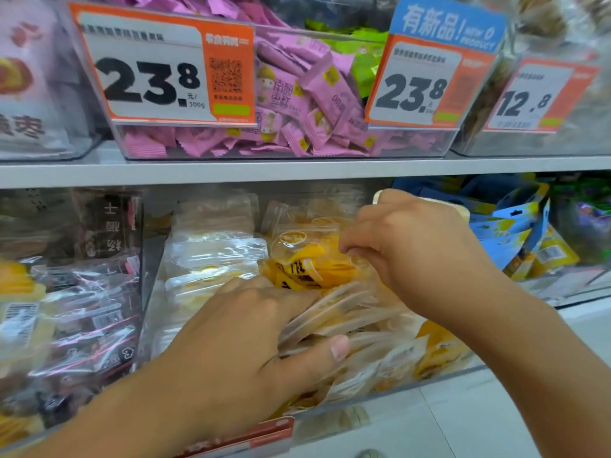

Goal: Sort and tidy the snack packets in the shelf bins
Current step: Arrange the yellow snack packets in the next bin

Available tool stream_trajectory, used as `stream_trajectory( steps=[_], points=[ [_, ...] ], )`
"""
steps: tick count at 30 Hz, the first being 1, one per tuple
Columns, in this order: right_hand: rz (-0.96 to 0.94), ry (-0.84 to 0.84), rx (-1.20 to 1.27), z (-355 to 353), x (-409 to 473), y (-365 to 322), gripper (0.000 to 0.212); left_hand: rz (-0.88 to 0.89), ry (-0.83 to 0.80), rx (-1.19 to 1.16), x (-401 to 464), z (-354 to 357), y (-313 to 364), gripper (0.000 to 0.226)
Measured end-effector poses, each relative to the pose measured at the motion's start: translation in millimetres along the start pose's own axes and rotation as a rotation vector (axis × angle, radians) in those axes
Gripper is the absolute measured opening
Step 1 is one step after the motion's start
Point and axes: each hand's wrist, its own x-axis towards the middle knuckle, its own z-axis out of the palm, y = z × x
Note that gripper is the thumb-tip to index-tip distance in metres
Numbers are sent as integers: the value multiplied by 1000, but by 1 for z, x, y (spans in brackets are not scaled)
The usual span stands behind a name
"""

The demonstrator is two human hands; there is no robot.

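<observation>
A clear bin (439, 380) on the lower shelf holds several clear packets of yellow dried fruit. My left hand (238, 345) grips a stack of these packets (347, 312) standing on edge, thumb on the near side and fingers over the top. My right hand (410, 246) reaches in from the right and pinches the clear edge of a yellow packet (314, 259) lying at the back of the stack. More of the same packets (211, 256) lie flat at the bin's left.
A bin to the left holds dark and yellow packets (76, 312). Blue pouches (515, 233) fill the bin on the right. On the upper shelf (297, 170) stand bins of pink packets (297, 94) with orange price tags (165, 67).
</observation>
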Motion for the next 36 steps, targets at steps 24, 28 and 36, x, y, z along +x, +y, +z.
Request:
stream_trajectory(
  steps=[24, 28, 36],
  points=[
    [74, 284, 595, -15, -29, 1, 31, -195, 447, -100, 34, 9, -21, 16],
    [230, 178, 392, 3, -37, 23, 52, -240, 582, -205, 36, -1, -30, 20],
    [487, 24, 288, 13, -36, 42, 17, -269, 540, -118, 43, 6, -34, 13]
  ],
)
